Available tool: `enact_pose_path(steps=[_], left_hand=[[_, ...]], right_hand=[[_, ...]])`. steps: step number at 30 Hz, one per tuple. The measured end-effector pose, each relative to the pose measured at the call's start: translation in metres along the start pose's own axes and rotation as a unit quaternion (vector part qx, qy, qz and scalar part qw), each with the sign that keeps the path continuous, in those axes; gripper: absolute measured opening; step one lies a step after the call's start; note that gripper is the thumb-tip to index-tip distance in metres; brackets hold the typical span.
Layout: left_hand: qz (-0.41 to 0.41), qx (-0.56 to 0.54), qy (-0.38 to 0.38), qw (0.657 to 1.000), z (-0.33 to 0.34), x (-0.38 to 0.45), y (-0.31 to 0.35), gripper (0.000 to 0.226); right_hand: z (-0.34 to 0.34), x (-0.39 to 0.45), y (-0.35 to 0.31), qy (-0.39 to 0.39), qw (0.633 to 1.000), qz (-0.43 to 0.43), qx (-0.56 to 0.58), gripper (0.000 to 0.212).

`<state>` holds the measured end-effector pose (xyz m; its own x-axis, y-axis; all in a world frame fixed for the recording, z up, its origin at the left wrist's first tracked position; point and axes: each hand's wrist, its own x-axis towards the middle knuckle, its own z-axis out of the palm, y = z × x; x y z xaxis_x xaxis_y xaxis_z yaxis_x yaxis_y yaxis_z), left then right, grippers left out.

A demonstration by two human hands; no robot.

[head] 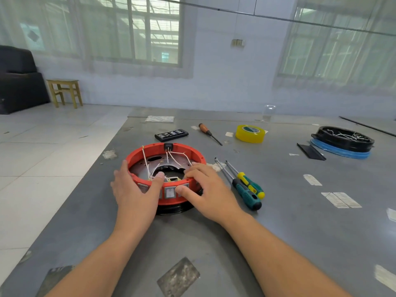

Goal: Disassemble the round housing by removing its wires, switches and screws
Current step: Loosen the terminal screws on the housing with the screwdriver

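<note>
- Grey worktop [278, 211] fills the near view, with white floor tiles to its left and curtained windows in the pale wall behind.
- On it, near the front edge, sits the round red housing [194, 153], resting on a black base; white wires [171, 157] cross its open middle and rocker switches [170, 192] line its near wall.
- The left hand [135, 189] grips the housing's near-left rim, fingers curved round the outside and thumb hooked over the top.
- The right hand [205, 189] holds the near-right rim, fingers bent over it into the inside, thumb pressed on the outer wall beside a switch.
- Just right of the housing lie two green-and-yellow screwdrivers [246, 185], side by side.
- Farther back are a black bit case [171, 134], an orange-handled screwdriver [209, 133] and a yellow tape roll [250, 133].
- Well apart at far right, a black round part [342, 139] sits on a blue disc.
</note>
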<state>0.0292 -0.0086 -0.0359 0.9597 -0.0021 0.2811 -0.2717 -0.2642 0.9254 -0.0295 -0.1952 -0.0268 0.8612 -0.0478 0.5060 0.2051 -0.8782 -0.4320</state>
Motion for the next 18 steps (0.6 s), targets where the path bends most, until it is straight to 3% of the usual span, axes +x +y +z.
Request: enact_pose_path(steps=[2,6,8,11,18], left_hand=[[0.043,0.077,-0.004,0.996,0.005,-0.006,0.003,0.080],[0.067,0.158,-0.028,0.985,0.003,-0.009,0.000,0.064],[0.104,0.186,-0.030,0.977,0.004,-0.009,-0.002,0.055],[0.134,0.208,-0.060,0.967,0.008,-0.011,-0.003,0.052],[0.132,0.208,-0.072,0.966,0.008,-0.009,-0.005,0.072]], right_hand=[[-0.009,0.000,0.000,-0.014,1.000,0.001,-0.028,0.054],[-0.050,-0.001,0.028,0.102,0.974,0.108,-0.173,0.056],[-0.066,-0.007,0.047,0.008,0.937,0.224,-0.266,0.053],[-0.071,-0.014,0.061,-0.134,0.902,0.324,-0.253,0.054],[-0.065,-0.007,0.064,-0.104,0.903,0.328,-0.256,0.027]])
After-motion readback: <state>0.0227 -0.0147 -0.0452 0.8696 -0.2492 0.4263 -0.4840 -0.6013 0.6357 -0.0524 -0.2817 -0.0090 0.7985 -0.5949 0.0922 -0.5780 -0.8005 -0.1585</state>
